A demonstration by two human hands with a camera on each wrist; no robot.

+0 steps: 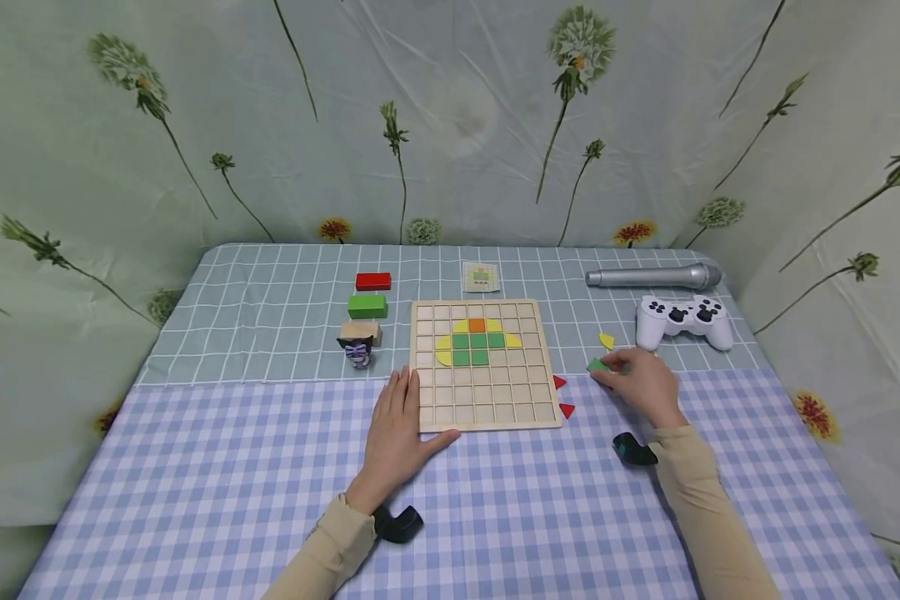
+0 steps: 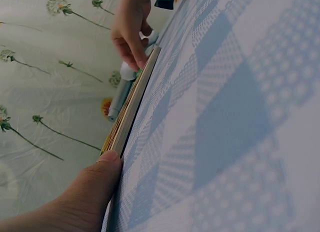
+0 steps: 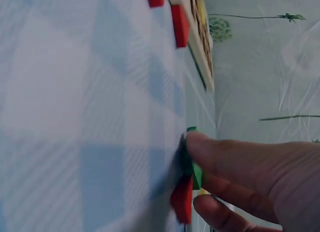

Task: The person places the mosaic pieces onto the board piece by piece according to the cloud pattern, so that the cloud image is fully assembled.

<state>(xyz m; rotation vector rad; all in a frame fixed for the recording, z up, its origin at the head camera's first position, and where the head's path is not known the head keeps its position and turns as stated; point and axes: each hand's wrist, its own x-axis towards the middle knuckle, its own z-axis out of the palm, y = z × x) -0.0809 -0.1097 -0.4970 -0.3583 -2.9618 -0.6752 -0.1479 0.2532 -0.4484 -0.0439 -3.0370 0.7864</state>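
A wooden grid board (image 1: pixel 487 416) lies mid-table, with green, yellow and orange tiles forming a shape on its upper half. My left hand (image 1: pixel 395 425) rests along its left side, fingers straight. The thumb (image 2: pixel 102 167) touches the board's front edge. Right of the board, my right hand (image 1: pixel 642 385) pinches a small green tile (image 1: pixel 597 365) close over the cloth. A red piece (image 3: pixel 182 199) sits right by those fingers in the right wrist view. Between hand and board are two red triangles, one nearer (image 1: pixel 567 410) and one farther (image 1: pixel 559 382).
A yellow piece (image 1: pixel 607 341) lies beyond the right hand, near a white game controller (image 1: pixel 684 319) and a silver microphone (image 1: pixel 652 277). Behind the board is a pattern card (image 1: pixel 481 277). To its left stand red (image 1: pixel 372 282) and green (image 1: pixel 367 307) blocks, a wooden block (image 1: pixel 367 330) and a figurine (image 1: pixel 357 352).
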